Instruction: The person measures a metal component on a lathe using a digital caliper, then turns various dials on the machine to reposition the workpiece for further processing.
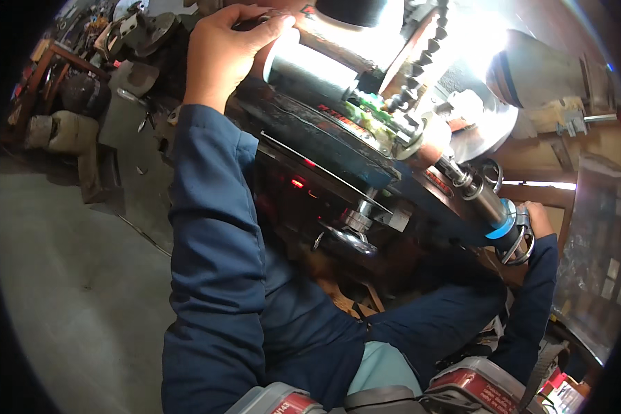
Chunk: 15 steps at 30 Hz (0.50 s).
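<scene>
My left hand [229, 47] is at the upper left end of a dark machine [324, 131]. Its thumb and fingers are pinched together on a small dark piece I cannot make out, beside a shiny metal cylinder [310, 71]. At the right end of the machine, my right hand [539, 219] is closed at a chrome handwheel [521, 247], its fingers partly hidden by the wheel. A blue ring [501, 219] and a steel spindle sleeve [481, 195] lie just left of this wheel. A ribbed dark flexible hose [426, 58] comes down toward the machine's middle.
Bright lamp light washes out the upper right, near a large grey cylindrical housing [541, 69]. A second handwheel [348, 238] sticks out below the machine, above my legs. Cluttered metal parts [134, 34] and a wooden frame [45, 83] stand at the left, beyond grey floor [83, 276].
</scene>
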Available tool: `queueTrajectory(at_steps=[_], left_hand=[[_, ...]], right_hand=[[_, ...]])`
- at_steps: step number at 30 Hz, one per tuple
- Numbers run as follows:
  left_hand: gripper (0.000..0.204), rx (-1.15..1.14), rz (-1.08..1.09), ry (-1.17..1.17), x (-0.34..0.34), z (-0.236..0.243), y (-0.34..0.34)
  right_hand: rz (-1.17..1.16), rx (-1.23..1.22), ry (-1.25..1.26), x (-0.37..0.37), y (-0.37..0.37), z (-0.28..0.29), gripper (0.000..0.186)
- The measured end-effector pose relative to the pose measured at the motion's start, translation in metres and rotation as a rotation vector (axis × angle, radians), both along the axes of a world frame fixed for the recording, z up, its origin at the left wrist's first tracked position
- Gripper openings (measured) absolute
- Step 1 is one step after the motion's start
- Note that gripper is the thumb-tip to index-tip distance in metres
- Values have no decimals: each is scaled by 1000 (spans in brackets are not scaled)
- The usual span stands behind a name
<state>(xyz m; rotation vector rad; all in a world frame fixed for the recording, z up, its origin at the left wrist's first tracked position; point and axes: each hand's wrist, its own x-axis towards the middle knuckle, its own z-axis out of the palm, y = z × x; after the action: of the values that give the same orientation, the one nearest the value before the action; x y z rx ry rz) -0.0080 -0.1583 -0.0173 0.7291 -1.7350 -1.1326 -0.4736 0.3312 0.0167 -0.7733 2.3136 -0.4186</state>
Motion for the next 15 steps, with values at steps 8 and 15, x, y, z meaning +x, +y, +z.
queueTrajectory(at_steps=[8,15], left_hand=[[28,-197,213,-140,4,16,11],[27,-144,201,-116,8,17,10]], right_hand=[[-237,293,-375,12,-52,-13,31],[19,295,-93,11,-45,-4,28]])
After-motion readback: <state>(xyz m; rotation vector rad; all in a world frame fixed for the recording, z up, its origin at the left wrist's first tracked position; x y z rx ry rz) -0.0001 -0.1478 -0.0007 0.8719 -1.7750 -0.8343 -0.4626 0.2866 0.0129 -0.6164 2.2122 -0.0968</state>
